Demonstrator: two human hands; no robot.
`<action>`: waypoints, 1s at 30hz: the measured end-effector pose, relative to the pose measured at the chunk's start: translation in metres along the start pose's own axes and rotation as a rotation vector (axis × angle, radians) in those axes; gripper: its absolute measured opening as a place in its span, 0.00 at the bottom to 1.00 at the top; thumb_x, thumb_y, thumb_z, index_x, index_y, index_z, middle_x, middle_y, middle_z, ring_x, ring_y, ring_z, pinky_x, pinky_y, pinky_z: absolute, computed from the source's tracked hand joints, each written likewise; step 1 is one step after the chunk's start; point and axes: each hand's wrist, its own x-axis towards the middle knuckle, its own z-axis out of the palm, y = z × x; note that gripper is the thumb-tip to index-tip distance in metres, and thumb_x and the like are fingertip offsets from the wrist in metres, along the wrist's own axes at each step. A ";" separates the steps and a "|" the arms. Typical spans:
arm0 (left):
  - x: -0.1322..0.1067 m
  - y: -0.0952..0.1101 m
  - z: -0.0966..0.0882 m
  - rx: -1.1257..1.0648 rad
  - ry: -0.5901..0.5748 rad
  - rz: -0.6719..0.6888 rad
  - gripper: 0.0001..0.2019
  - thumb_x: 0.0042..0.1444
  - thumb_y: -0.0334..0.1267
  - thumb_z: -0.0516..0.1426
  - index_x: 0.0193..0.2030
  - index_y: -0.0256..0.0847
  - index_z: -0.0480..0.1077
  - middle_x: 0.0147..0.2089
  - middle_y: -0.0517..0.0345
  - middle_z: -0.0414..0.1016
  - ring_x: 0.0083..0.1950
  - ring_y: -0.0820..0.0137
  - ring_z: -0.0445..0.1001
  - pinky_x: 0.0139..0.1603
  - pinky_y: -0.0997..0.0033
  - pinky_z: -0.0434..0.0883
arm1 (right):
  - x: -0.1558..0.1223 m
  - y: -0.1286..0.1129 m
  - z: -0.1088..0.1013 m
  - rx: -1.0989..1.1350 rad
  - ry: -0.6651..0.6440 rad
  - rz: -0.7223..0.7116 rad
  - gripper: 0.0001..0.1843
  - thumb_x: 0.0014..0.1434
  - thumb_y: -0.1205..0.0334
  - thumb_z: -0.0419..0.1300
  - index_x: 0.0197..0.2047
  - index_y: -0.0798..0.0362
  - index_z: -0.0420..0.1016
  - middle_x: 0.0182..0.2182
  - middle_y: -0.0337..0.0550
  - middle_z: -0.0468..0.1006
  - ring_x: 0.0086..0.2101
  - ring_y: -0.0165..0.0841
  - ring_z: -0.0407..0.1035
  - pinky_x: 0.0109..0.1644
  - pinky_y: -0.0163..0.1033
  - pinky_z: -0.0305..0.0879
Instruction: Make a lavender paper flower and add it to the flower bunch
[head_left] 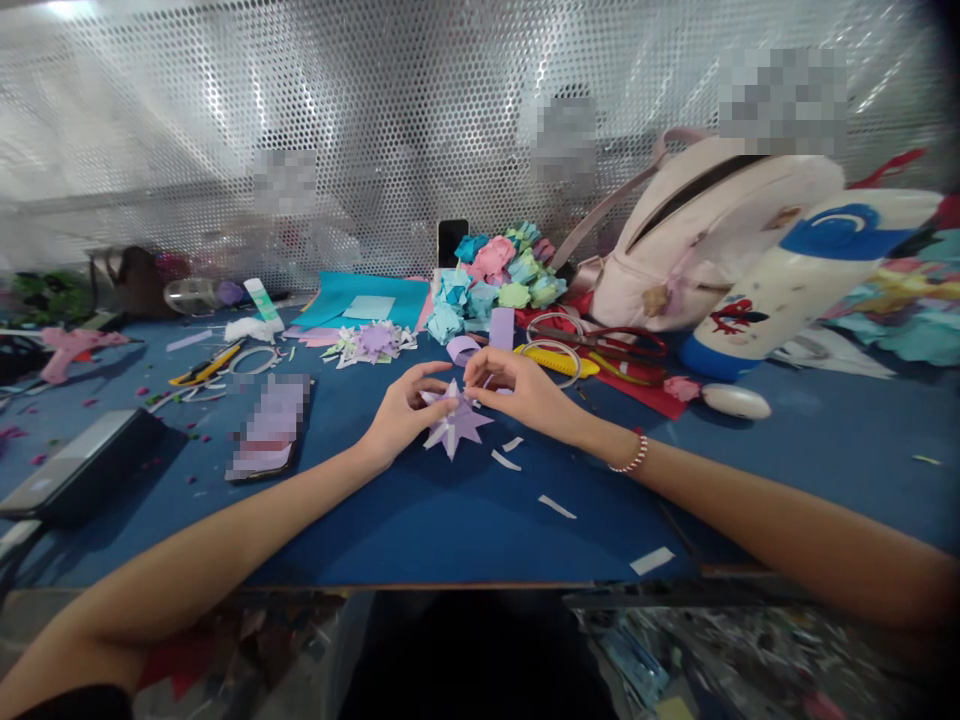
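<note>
A pointed purple paper star [457, 428] with pale stripes is held above the middle of the blue table. My left hand [409, 405] grips its left side, thumb on top. At its upper right edge, my right hand [517, 390] has thumb and forefinger pinched close together; whether they hold a point of the star or a small strip is too fine to see. Just beyond my hands lie a curled purple paper strip [463, 348] and a flat purple paper piece [502, 328]. Several pale paper scraps [556, 507] are scattered to the right of the star.
Several finished-looking paper stars [373, 342] lie behind my left hand, near teal paper sheets [409, 297]. Crumpled paper flowers [495, 262] are piled at the back. A phone [271, 425] and a yellow cutter [206, 365] sit left; a yellow cutter [559, 360], bottle [772, 290] and backpack [720, 220] right.
</note>
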 end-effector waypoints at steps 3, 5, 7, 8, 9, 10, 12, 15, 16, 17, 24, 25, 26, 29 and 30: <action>-0.001 -0.001 0.000 -0.025 0.006 -0.013 0.29 0.49 0.41 0.67 0.57 0.37 0.67 0.33 0.59 0.73 0.26 0.76 0.67 0.25 0.77 0.61 | -0.002 -0.005 0.005 0.018 -0.011 0.007 0.06 0.59 0.61 0.62 0.37 0.52 0.69 0.34 0.40 0.74 0.33 0.29 0.71 0.39 0.39 0.72; -0.001 -0.001 0.000 -0.056 0.002 -0.031 0.29 0.49 0.40 0.67 0.57 0.36 0.66 0.31 0.61 0.72 0.26 0.77 0.66 0.25 0.77 0.61 | -0.003 -0.006 0.005 -0.031 -0.005 -0.030 0.05 0.59 0.63 0.62 0.38 0.52 0.70 0.36 0.41 0.74 0.34 0.30 0.71 0.39 0.39 0.72; -0.001 -0.002 0.000 -0.076 0.003 -0.048 0.31 0.49 0.39 0.68 0.58 0.36 0.65 0.31 0.62 0.71 0.26 0.77 0.66 0.25 0.78 0.61 | -0.003 -0.006 0.003 -0.150 0.001 -0.122 0.03 0.60 0.65 0.62 0.38 0.52 0.71 0.36 0.41 0.74 0.34 0.30 0.71 0.39 0.38 0.71; -0.001 -0.002 -0.001 -0.084 0.003 -0.052 0.31 0.48 0.39 0.68 0.58 0.36 0.65 0.31 0.62 0.71 0.26 0.77 0.66 0.25 0.78 0.61 | -0.003 -0.006 0.001 -0.216 -0.004 -0.181 0.02 0.61 0.66 0.61 0.37 0.52 0.71 0.36 0.41 0.74 0.34 0.31 0.70 0.39 0.38 0.70; 0.000 -0.002 -0.001 -0.090 0.002 -0.052 0.31 0.48 0.39 0.68 0.58 0.36 0.65 0.31 0.62 0.71 0.26 0.77 0.66 0.25 0.78 0.61 | -0.003 -0.006 0.000 -0.274 -0.012 -0.237 0.02 0.62 0.66 0.61 0.37 0.52 0.71 0.36 0.41 0.75 0.34 0.31 0.70 0.39 0.38 0.69; 0.000 -0.002 -0.001 -0.091 0.001 -0.048 0.31 0.48 0.39 0.68 0.58 0.36 0.65 0.32 0.62 0.71 0.27 0.77 0.67 0.26 0.78 0.61 | -0.003 -0.006 -0.001 -0.316 -0.023 -0.282 0.02 0.62 0.67 0.60 0.36 0.52 0.72 0.35 0.41 0.75 0.35 0.31 0.70 0.40 0.38 0.68; 0.000 -0.002 -0.001 -0.085 -0.003 -0.041 0.31 0.48 0.38 0.68 0.58 0.36 0.65 0.33 0.61 0.71 0.28 0.77 0.68 0.27 0.77 0.62 | -0.003 -0.006 -0.003 -0.356 -0.032 -0.330 0.03 0.64 0.67 0.60 0.36 0.51 0.72 0.34 0.41 0.76 0.35 0.32 0.70 0.41 0.39 0.67; 0.000 -0.001 -0.001 -0.078 -0.009 -0.057 0.31 0.47 0.39 0.68 0.58 0.35 0.65 0.33 0.61 0.72 0.29 0.76 0.69 0.29 0.77 0.63 | -0.004 -0.006 -0.003 -0.398 -0.025 -0.346 0.03 0.65 0.66 0.59 0.37 0.51 0.72 0.35 0.42 0.77 0.37 0.34 0.70 0.42 0.40 0.67; 0.000 -0.001 -0.001 -0.078 -0.012 -0.065 0.31 0.47 0.39 0.68 0.58 0.35 0.65 0.33 0.61 0.72 0.30 0.75 0.70 0.29 0.77 0.64 | -0.004 -0.006 -0.003 -0.419 -0.027 -0.356 0.03 0.65 0.65 0.59 0.37 0.51 0.72 0.35 0.42 0.77 0.37 0.34 0.70 0.42 0.40 0.67; 0.000 -0.001 -0.002 -0.075 -0.018 -0.072 0.31 0.48 0.39 0.68 0.58 0.36 0.65 0.33 0.60 0.72 0.30 0.75 0.70 0.30 0.76 0.64 | -0.004 -0.006 -0.003 -0.439 -0.031 -0.370 0.03 0.65 0.65 0.59 0.38 0.51 0.72 0.35 0.42 0.77 0.38 0.35 0.70 0.43 0.41 0.67; 0.001 -0.001 -0.003 0.003 -0.047 -0.051 0.32 0.48 0.40 0.68 0.60 0.37 0.65 0.31 0.60 0.73 0.25 0.77 0.65 0.24 0.77 0.58 | -0.003 -0.005 -0.008 -0.597 -0.092 -0.420 0.02 0.65 0.66 0.60 0.41 0.50 0.74 0.37 0.44 0.78 0.41 0.37 0.69 0.42 0.41 0.66; 0.001 -0.001 -0.003 0.007 -0.046 -0.055 0.32 0.48 0.40 0.68 0.60 0.37 0.66 0.31 0.61 0.73 0.25 0.77 0.65 0.24 0.77 0.58 | -0.003 -0.006 -0.009 -0.601 -0.101 -0.410 0.02 0.65 0.65 0.60 0.41 0.50 0.74 0.37 0.44 0.77 0.41 0.37 0.69 0.42 0.41 0.66; 0.001 -0.001 -0.003 0.006 -0.046 -0.061 0.33 0.48 0.40 0.68 0.60 0.37 0.66 0.31 0.60 0.73 0.25 0.77 0.65 0.25 0.77 0.59 | -0.003 -0.005 -0.010 -0.596 -0.107 -0.397 0.02 0.65 0.65 0.60 0.41 0.50 0.74 0.37 0.44 0.77 0.41 0.37 0.69 0.42 0.41 0.66; 0.001 0.000 -0.002 -0.011 -0.060 -0.068 0.33 0.47 0.40 0.69 0.60 0.37 0.65 0.31 0.60 0.73 0.25 0.77 0.66 0.25 0.76 0.59 | -0.002 -0.004 -0.012 -0.549 -0.127 -0.355 0.02 0.65 0.64 0.60 0.41 0.50 0.75 0.37 0.43 0.76 0.40 0.36 0.70 0.43 0.42 0.67; 0.001 0.000 -0.001 -0.019 -0.067 -0.069 0.33 0.47 0.40 0.69 0.60 0.37 0.65 0.32 0.60 0.73 0.25 0.77 0.66 0.25 0.76 0.59 | -0.002 -0.003 -0.013 -0.529 -0.137 -0.343 0.03 0.65 0.64 0.60 0.41 0.50 0.75 0.37 0.43 0.76 0.40 0.36 0.70 0.43 0.42 0.67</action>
